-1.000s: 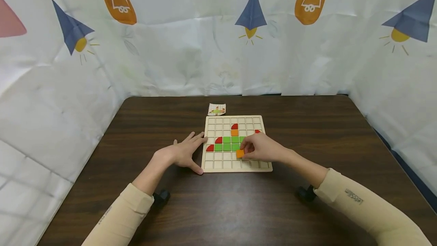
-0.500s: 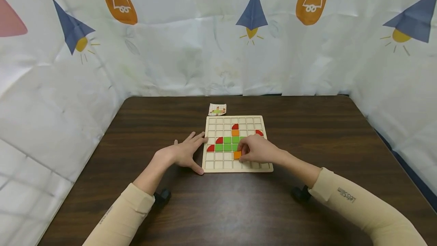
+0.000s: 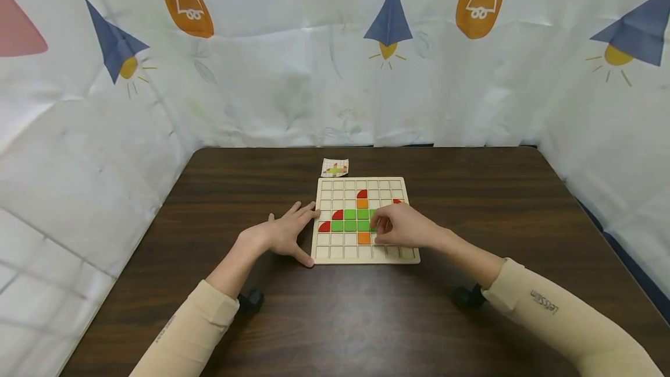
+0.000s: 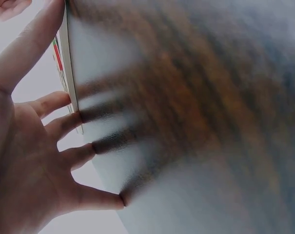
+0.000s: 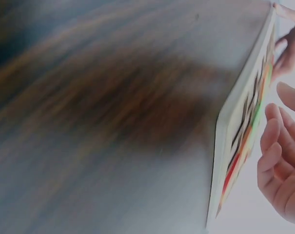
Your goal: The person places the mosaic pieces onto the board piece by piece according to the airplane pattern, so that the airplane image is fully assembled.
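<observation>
A square wooden grid board (image 3: 340, 253) lies on the table. Along its left edge rests my left hand (image 3: 280, 233), fingers spread, with fingertips and thumb at the rim. Green square tiles (image 3: 350, 225) fill a block at the board's middle, with red rounded tiles (image 3: 337, 214) to their left. One orange square tile (image 3: 362, 203) sits above the green ones and another orange tile (image 3: 363, 238) below them. Over the board's right half hovers my right hand (image 3: 400, 226), fingers bent. In the right wrist view its thumb (image 5: 289, 96) stands apart from the fingers, with nothing between them.
Behind the board lies a small pattern card (image 3: 335, 168) with a coloured tile picture. The dark wooden table (image 3: 335, 319) extends on all sides. A white printed curtain (image 3: 293, 86) hangs along the back and sides. My right hand hides part of the board.
The lower orange tile was in my right fingers and now sits in a grid square below the green tiles. My right hand has drawn slightly right, off it. The left hand stays put.
</observation>
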`<state>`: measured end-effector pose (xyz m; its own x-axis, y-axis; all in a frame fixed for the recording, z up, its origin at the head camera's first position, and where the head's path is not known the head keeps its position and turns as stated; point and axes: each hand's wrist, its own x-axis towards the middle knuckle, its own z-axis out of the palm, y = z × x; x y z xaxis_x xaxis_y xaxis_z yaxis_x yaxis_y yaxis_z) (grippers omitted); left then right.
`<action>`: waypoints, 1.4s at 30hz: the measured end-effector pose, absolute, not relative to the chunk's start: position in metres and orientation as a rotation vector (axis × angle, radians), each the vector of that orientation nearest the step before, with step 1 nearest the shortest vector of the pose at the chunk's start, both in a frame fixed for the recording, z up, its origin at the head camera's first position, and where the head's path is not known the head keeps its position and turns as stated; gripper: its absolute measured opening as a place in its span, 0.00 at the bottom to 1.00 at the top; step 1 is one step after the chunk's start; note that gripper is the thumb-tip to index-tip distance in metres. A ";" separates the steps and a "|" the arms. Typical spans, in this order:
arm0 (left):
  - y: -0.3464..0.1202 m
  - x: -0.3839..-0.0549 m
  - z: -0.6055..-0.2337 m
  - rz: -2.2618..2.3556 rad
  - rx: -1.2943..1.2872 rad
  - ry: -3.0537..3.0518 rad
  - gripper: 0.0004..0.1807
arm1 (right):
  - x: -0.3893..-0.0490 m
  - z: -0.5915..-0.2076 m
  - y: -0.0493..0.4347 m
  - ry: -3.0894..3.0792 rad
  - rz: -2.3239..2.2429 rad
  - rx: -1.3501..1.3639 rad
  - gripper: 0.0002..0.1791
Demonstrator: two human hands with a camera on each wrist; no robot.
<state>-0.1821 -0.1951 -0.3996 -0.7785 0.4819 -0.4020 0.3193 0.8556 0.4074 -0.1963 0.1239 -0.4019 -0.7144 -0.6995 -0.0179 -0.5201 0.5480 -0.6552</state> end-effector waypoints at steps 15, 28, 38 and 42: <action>-0.195 -0.183 -0.397 0.446 0.567 2.519 0.63 | -0.198 -0.383 0.211 2.447 -0.910 -0.793 0.09; -0.194 -0.183 -0.397 0.440 0.567 2.507 0.64 | -0.189 -0.383 0.263 2.397 -0.846 -0.745 0.10; -0.193 -0.183 -0.398 0.434 0.567 2.509 0.64 | -0.183 -0.388 0.278 2.322 -0.868 -0.694 0.13; -0.193 -0.182 -0.398 0.438 0.564 2.513 0.63 | -0.182 -0.394 0.279 2.305 -0.864 -0.730 0.12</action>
<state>-0.1823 -0.1926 -0.3976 -0.7766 0.4712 -0.4181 0.3021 0.8610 0.4092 -0.1821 0.2792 -0.3937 -0.6910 -0.6521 -0.3118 -0.2864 0.6431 -0.7102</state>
